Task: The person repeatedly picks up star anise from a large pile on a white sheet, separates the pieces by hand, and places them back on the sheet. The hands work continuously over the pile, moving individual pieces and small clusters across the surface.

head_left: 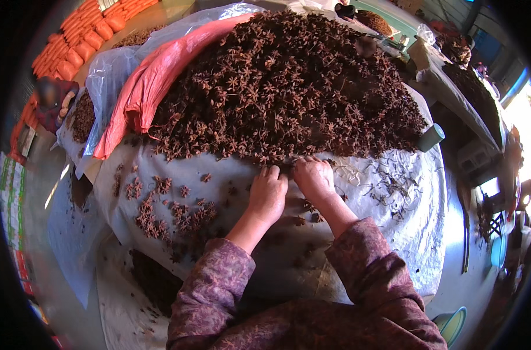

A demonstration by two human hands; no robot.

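A large heap of dried star anise (283,83) covers the far part of a sheet-covered table (230,175). At the heap's near edge, my left hand (269,192) has its fingers bent down. Close beside it on the right, my right hand (313,177) curls its fingers at the same edge. Both sets of fingertips are hidden, so whether they hold any pods does not show. Left of my hands lies a loose group of star anise (151,218). A few pods (309,214) rest below my right hand. Thin dark stems (397,179) are scattered to its right.
A pink woven sack (160,83) and clear plastic sheeting (112,70) border the heap's left side. A pale green cup (431,138) lies tipped at its right edge. A person (53,103) is at the far left, near stacked orange sacks (79,48). A bucket (451,323) stands at the lower right.
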